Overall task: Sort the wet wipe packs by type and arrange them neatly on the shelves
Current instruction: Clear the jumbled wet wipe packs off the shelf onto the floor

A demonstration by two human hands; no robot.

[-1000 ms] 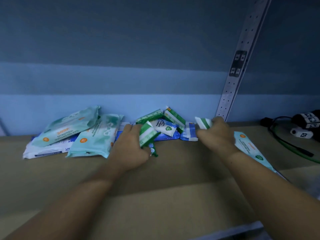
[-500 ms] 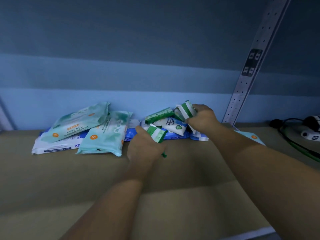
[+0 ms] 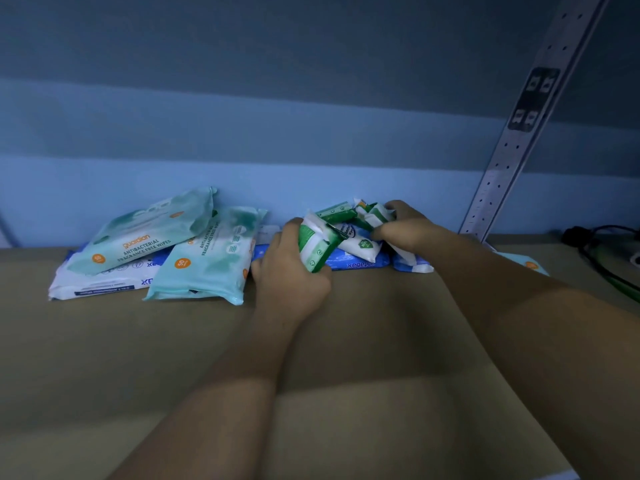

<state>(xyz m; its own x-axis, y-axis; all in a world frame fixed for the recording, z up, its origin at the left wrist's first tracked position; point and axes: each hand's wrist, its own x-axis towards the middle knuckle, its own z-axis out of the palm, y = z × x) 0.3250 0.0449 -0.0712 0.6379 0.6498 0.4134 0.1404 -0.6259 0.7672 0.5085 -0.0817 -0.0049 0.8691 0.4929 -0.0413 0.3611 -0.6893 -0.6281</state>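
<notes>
Wet wipe packs lie in a heap at the back of a brown shelf [image 3: 346, 341]. My left hand [image 3: 287, 275] grips small green-and-white packs [image 3: 317, 245] at the heap's front. My right hand [image 3: 405, 226] is closed on another small green-and-white pack [image 3: 372, 214] at the back. Between them lies a small white pack with a green shield [image 3: 360, 242] on a flat blue pack [image 3: 356, 263]. To the left lie two large teal antibacterial packs [image 3: 145, 233] [image 3: 207, 261] over a white and blue pack [image 3: 97, 284].
A perforated metal upright [image 3: 519, 133] rises at the right against the blue back wall. Black and green cables [image 3: 602, 258] lie at the far right of the shelf. A teal pack's corner [image 3: 526, 263] shows behind my right forearm.
My right hand moved left from the shelf's right part into the heap with its small pack. My left hand stayed at the heap's front and lifted its packs slightly.
</notes>
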